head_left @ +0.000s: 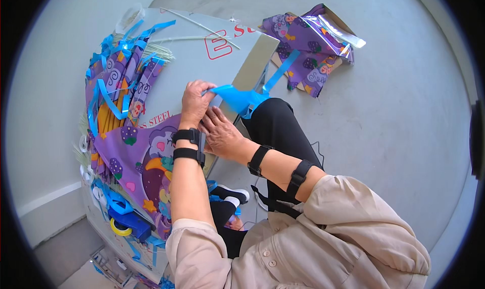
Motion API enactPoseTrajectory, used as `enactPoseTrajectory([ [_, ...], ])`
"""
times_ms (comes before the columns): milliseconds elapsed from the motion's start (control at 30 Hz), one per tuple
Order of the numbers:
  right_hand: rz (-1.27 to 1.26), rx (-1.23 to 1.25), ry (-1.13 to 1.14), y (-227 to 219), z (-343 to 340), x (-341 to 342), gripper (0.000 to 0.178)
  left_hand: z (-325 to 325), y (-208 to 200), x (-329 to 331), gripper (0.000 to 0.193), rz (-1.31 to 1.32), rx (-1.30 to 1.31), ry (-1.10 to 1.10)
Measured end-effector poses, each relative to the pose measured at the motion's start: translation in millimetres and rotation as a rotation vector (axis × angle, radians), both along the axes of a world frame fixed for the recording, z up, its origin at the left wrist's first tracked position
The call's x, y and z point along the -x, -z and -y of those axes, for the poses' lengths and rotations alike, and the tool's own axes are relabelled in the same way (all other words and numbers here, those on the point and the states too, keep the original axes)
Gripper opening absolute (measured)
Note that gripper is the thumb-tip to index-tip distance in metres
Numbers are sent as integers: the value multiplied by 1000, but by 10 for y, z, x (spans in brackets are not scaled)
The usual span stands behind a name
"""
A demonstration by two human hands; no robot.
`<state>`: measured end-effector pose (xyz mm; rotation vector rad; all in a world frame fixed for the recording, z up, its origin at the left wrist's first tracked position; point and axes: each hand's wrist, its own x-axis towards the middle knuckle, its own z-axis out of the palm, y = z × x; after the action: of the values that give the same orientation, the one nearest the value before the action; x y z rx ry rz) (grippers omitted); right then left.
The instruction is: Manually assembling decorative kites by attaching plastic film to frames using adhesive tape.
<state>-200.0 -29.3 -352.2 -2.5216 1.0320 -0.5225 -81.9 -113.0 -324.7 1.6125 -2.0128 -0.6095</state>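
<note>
My left hand (195,101) pinches the end of a light blue ribbon (233,97) between thumb and fingers, above the pale tabletop. From there the ribbon runs right, widening and folding over my black-trousered knee. My right hand (222,133) lies just below, fingers stretched out, palm down at the table's edge. Left of both hands spreads a purple printed sheet (132,152) with cartoon figures, berries and stars. My left forearm covers part of this sheet. Each forearm wears black straps.
Folded purple sheets (118,82) with blue ribbons and thin pale rods lie on the table's left side. Nearer stand a blue tape dispenser (132,223) and a yellow tape roll (120,228). Another purple sheet (313,41) drapes over a box at upper right.
</note>
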Motion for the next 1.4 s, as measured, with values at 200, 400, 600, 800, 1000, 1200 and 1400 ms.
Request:
enactPoseTrajectory([
  [200,85,113,7,59,14,15,65,120,-376,430,9,-395,-70,-53],
  [400,201,101,60,-50,-1,49,74,17,-902,611,10,-872,-48,-16],
  [600,-117,133,22,-32,-22,20,81,-314,-1174,-171,31,-1240,66,36],
  [800,-185,-18,-44,-61,-51,-14,69,-1231,-765,-1304,32,-1495,273,20],
  [1000,-135,-21,-111,-91,12,-1,69,-2578,-411,-1987,18,-1838,596,-625],
  [1200,-357,109,-19,-106,-8,-46,77,-4385,-609,-2239,47,-1074,631,-990],
  [1400,-463,79,-72,-212,-29,-155,77,-6114,-544,-2894,55,-1258,461,-1336],
])
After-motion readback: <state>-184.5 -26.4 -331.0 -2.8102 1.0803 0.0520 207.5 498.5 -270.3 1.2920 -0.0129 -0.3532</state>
